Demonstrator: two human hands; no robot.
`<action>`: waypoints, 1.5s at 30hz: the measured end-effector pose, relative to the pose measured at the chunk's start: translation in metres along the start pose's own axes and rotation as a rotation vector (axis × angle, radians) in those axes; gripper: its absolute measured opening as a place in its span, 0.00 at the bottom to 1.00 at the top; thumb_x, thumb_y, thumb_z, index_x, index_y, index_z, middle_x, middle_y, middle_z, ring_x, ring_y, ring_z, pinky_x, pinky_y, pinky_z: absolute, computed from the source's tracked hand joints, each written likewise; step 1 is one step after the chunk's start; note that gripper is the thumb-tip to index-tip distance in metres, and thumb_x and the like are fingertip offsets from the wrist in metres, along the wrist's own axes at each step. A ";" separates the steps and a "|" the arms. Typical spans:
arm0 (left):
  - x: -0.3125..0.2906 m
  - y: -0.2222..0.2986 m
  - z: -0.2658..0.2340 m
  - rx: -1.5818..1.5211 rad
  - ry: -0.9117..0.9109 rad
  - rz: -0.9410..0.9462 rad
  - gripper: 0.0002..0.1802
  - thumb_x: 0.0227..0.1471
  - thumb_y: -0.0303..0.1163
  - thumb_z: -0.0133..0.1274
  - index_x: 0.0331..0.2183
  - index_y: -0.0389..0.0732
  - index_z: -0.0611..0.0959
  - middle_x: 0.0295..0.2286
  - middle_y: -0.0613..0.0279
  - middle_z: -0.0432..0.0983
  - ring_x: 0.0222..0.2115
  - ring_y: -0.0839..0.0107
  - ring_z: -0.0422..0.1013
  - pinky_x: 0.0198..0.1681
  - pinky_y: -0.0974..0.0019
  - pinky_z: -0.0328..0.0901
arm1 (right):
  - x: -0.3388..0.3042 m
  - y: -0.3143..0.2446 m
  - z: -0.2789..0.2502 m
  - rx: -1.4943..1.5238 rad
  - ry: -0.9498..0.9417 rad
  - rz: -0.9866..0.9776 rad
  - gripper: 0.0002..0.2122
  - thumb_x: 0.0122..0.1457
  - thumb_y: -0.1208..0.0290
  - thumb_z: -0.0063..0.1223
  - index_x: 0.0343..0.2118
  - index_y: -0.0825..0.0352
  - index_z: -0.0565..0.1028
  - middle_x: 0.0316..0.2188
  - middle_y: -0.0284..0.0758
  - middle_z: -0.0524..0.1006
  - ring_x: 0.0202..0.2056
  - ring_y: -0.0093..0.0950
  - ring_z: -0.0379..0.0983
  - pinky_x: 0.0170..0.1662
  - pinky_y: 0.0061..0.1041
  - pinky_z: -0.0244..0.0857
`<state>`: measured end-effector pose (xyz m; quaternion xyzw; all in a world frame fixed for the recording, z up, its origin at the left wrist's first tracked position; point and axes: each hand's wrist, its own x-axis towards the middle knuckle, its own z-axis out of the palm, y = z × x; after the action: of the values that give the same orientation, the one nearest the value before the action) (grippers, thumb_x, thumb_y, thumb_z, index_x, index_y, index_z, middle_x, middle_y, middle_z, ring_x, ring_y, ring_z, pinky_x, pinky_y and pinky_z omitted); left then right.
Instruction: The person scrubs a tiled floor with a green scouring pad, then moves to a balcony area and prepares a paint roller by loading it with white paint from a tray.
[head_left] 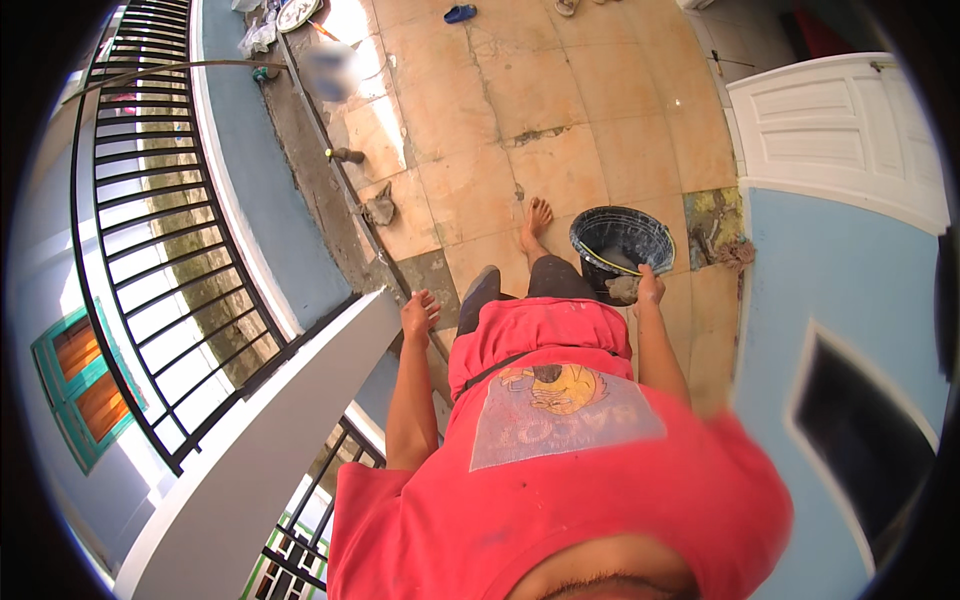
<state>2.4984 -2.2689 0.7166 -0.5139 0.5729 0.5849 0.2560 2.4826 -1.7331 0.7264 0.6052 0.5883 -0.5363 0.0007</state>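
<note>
A black bucket, splashed with pale grey, hangs at my right side. My right hand is closed at its near rim, where the thin yellowish handle runs. A lumpy grey-brown thing, perhaps a rag or sponge, shows beside that hand; whether I grip it too, I cannot tell. My left hand is held out to the left with its fingers apart and loosely bent. It holds nothing and is nearest the end of a white beam or wall top.
Tan floor tiles stretch ahead, with broken patches. Along the left run a dark rail and black railing. A grey lump lies by the rail. Blue sandal lies far off; white door stands right.
</note>
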 end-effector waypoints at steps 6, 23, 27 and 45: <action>0.004 0.117 0.125 -0.017 -0.196 0.042 0.41 0.71 0.62 0.40 0.65 0.35 0.73 0.55 0.49 0.79 0.45 0.61 0.80 0.49 0.55 0.73 | 0.013 -0.128 0.085 -0.123 -0.161 -0.136 0.21 0.57 0.60 0.66 0.45 0.74 0.80 0.40 0.36 0.80 0.42 0.30 0.75 0.47 0.33 0.68; 0.077 0.385 0.294 -0.425 -0.306 0.017 0.11 0.55 0.28 0.58 0.40 0.35 0.80 0.34 0.54 0.80 0.32 0.60 0.79 0.27 0.61 0.77 | -0.038 -0.345 0.321 -0.433 -0.845 -0.585 0.27 0.59 0.45 0.70 0.43 0.70 0.82 0.37 0.36 0.83 0.38 0.26 0.78 0.44 0.30 0.72; 0.089 0.428 0.267 -0.433 -0.180 0.024 0.12 0.54 0.27 0.59 0.41 0.34 0.79 0.32 0.55 0.79 0.28 0.60 0.79 0.29 0.58 0.79 | -0.022 -0.381 0.329 -0.534 -0.762 -0.321 0.23 0.59 0.49 0.71 0.39 0.68 0.81 0.36 0.35 0.83 0.37 0.25 0.79 0.42 0.31 0.73; 0.176 0.544 0.184 -0.312 -0.034 0.082 0.17 0.58 0.30 0.59 0.47 0.34 0.78 0.44 0.53 0.75 0.40 0.56 0.77 0.42 0.60 0.79 | 0.120 -0.170 0.247 -0.129 0.005 0.365 0.26 0.57 0.52 0.67 0.45 0.75 0.84 0.48 0.50 0.83 0.48 0.41 0.81 0.51 0.39 0.72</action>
<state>1.8983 -2.2633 0.7469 -0.5137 0.4912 0.6854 0.1585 2.1693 -1.7515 0.6503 0.7021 0.5019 -0.4866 0.1353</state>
